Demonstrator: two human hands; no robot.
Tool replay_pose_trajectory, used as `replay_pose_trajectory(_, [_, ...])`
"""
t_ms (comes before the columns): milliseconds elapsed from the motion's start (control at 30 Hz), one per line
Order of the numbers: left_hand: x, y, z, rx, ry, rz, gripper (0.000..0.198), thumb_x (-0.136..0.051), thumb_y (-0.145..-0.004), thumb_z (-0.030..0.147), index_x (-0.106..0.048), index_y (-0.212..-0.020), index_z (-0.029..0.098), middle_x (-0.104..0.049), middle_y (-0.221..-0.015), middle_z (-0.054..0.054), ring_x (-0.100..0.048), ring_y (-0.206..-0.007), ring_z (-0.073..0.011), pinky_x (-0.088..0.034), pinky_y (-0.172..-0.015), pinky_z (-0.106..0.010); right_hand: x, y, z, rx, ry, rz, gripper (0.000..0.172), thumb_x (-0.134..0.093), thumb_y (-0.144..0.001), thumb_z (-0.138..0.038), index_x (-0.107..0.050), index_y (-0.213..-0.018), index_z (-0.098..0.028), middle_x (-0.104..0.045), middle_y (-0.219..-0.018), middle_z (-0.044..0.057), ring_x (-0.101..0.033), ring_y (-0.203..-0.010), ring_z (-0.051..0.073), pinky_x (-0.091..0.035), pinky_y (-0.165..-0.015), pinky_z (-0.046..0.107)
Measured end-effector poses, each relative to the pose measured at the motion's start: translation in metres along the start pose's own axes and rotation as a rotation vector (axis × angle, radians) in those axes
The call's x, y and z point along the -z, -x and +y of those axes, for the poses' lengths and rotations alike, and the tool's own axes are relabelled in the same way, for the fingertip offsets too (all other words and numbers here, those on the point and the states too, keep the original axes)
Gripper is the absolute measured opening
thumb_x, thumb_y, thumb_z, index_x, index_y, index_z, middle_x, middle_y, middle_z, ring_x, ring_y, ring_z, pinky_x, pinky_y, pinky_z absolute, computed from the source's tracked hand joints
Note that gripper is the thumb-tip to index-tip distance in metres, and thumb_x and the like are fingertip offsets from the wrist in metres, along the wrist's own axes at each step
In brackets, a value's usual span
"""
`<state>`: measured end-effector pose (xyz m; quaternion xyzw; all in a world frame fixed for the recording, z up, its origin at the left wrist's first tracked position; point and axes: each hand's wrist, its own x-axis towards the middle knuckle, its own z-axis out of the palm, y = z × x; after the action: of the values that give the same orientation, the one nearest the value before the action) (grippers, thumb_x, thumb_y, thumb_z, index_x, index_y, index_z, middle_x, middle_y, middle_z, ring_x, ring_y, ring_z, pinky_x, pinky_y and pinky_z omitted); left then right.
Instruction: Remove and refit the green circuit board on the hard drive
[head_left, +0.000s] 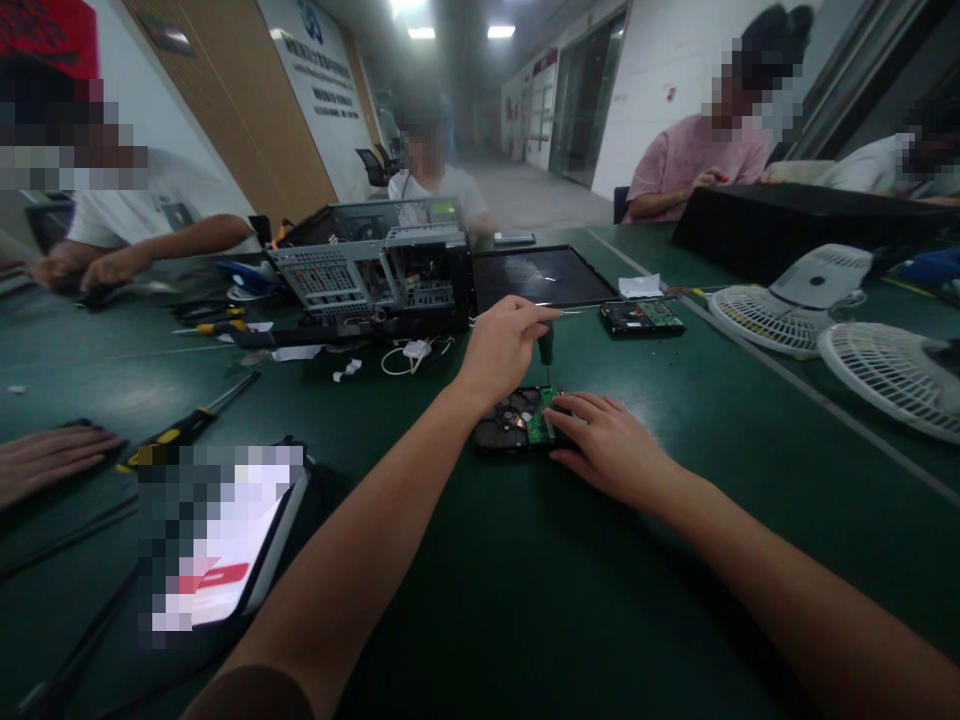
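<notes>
A hard drive [508, 424] with a green circuit board facing up lies on the green table [465, 600] in front of me. My left hand [501, 345] is closed round the handle of a small screwdriver [547, 352], held upright with its tip on the drive's board. My right hand [607, 440] rests on the drive's right edge with fingers stretched flat, holding it down.
An open computer case [375, 270] and its black side panel [544, 275] lie behind. A second hard drive [642, 317] sits to the right, then two white fan grilles [892, 375]. A phone [225, 540] and screwdrivers [187, 425] lie at left. Other people sit around the table.
</notes>
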<state>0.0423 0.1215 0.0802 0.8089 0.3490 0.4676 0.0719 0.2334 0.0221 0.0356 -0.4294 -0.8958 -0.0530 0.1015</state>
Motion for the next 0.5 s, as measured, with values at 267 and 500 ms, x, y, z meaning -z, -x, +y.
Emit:
replay_pose_trajectory(267, [0.002, -0.002, -0.001, -0.008, -0.017, -0.021, 0.029, -0.065, -0.092, 0.006, -0.078, -0.112, 0.024, -0.073, -0.115, -0.005, -0.067, -0.106, -0.0184, -0.053, -0.100, -0.036, -0.005, -0.001, 0.010, 0.046, -0.007, -0.015, 0.038, -0.069, -0.095, -0.031, -0.069, -0.131, -0.018, -0.067, -0.138, 0.013, -0.062, -0.129, 0.031, -0.050, -0.104, 0.051])
replay_pose_trajectory(500, [0.004, -0.002, -0.003, 0.004, -0.007, 0.015, 0.026, -0.067, -0.090, 0.006, -0.077, -0.107, 0.023, -0.074, -0.106, -0.004, -0.068, -0.101, -0.0191, -0.054, -0.096, -0.036, -0.013, -0.004, 0.020, 0.084, -0.094, 0.024, 0.041, -0.069, -0.095, -0.029, -0.067, -0.134, -0.020, -0.063, -0.143, 0.012, -0.058, -0.135, 0.028, -0.051, -0.106, 0.049])
